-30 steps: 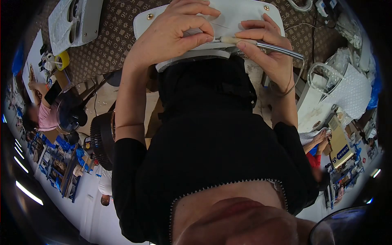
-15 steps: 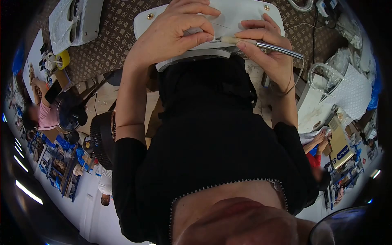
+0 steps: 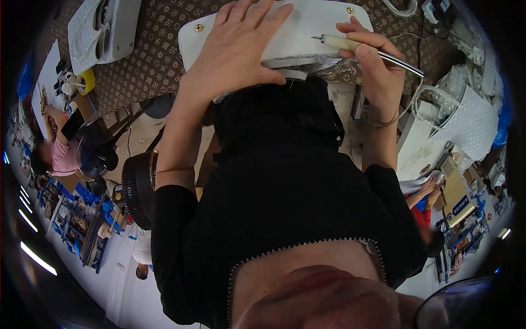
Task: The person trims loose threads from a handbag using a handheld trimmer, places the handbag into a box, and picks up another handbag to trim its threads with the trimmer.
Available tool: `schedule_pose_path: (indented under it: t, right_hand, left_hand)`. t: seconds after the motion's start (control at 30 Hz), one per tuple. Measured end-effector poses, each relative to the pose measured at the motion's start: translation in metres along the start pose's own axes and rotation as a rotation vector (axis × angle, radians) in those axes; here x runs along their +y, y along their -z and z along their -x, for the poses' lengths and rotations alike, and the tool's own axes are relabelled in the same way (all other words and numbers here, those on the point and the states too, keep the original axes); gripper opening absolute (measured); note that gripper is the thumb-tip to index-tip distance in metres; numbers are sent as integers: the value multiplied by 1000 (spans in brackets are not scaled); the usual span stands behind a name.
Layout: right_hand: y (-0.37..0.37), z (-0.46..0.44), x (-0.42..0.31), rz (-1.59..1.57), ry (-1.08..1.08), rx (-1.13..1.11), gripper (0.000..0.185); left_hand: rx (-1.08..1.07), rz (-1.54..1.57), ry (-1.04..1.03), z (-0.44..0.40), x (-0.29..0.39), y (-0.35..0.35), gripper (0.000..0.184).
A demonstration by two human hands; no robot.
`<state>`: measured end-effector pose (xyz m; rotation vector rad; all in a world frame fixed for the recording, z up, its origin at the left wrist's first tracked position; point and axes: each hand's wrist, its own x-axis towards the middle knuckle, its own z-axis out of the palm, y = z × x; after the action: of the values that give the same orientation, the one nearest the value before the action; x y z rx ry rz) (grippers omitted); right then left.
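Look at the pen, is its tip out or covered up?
Out: a thin tip pokes from the front of the pen in the right hand, and no cap covers it.

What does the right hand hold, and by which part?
The right hand holds a corded, cream-and-silver, pen-shaped tool where its cream front meets the metal barrel.

Left hand (image 3: 236, 59) now spread flat; pen-shaped tool (image 3: 337, 41) moved clear

White round-cornered panel (image 3: 315, 21) with round gold studs (image 3: 199, 27); slim cream-and-silver pen-shaped tool (image 3: 337, 41) — brown tablecloth (image 3: 159, 49), pale geometric motifs.
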<state>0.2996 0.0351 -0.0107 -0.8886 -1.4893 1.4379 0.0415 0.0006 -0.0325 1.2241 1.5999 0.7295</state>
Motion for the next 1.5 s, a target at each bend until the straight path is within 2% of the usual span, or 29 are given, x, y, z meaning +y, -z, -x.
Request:
schedule_pose_path:
  t: [0.03, 0.07, 0.13, 0.17, 0.2, 0.3, 0.33, 0.4, 0.43, 0.47, 0.5, 0.53, 0.6, 0.67, 0.73, 0.83, 0.93, 1.03, 1.23, 1.27, 1.33, 1.37, 1.43, 1.5]
  right_hand:
    - [3, 0, 5, -144, 11, 34, 25]
    - [6, 1, 10, -141, 19, 34, 25]
    - [16, -2, 18, -581, 52, 293, 31]
    - [27, -4, 18, -621, 138, 236, 30]
    - [36, -3, 17, -623, 161, 237, 30]
    - [53, 3, 13, -535, 164, 429, 32]
    - [55, 3, 13, -557, 187, 417, 32]
    - [55, 2, 13, -625, 169, 459, 30]
    - [55, 1, 13, -602, 156, 442, 29]
    - [57, 0, 16, -619, 173, 422, 29]
    - [59, 0, 21, -619, 153, 399, 30]
    - [58, -3, 22, -616, 131, 377, 30]
    - [51, -8, 16, -604, 131, 368, 30]
    - [57, -12, 18, -584, 133, 398, 38]
    - [73, -15, 19, -652, 162, 343, 37]
    - [89, -15, 14, -795, 219, 420, 31]
    - [92, -17, 11, -764, 233, 394, 31]
    - [96, -21, 18, -781, 204, 358, 27]
    - [76, -36, 15, -767, 181, 375, 26]
    - [75, -37, 14, -759, 180, 388, 26]
    - [70, -39, 12, -764, 191, 363, 25]
    - [67, -40, 14, -754, 192, 341, 25]
    - [61, -41, 18, -722, 148, 454, 25]
    - [52, -50, 16, -749, 122, 327, 24]
  left_hand:
    - [3, 5, -3, -2, 5, -10, 42]
    - [7, 9, -6, -11, 5, -12, 43]
    - [22, 13, -23, -30, -6, 10, 43]
    - [29, 12, -34, -35, -12, 33, 44]
    - [33, 7, -49, -40, -15, 54, 44]
    - [64, -31, -95, -35, 3, 97, 45]
    - [84, -52, -110, -33, 1, 111, 45]
    - [183, 298, 82, -21, -24, 139, 65]
    - [206, 288, 65, -16, -38, 145, 65]
    - [272, 459, 122, -12, -56, 149, 64]
    - [334, 635, 176, -7, -71, 153, 63]
    - [353, 633, 160, -2, -86, 153, 63]
    - [369, 924, 167, 8, -107, 143, 63]
    - [405, 948, 160, 17, -112, 136, 63]
    - [418, 998, 163, 23, -128, 131, 66]
    - [432, 1048, 180, 33, -131, 122, 68]
    - [492, 1050, 199, 45, -124, 114, 68]
    - [550, 1035, 121, 51, -155, 120, 68]
    - [849, 1133, -20, 70, -123, 165, 61]
    - [919, 1096, -71, 73, -130, 184, 56]
    - [1015, 1108, -191, 83, -90, 205, 52]
    - [1068, 1063, -240, 88, -95, 220, 52]
    - [1146, 1036, -290, 96, -100, 237, 51]
    - [1267, 1062, -366, 105, -97, 240, 51]
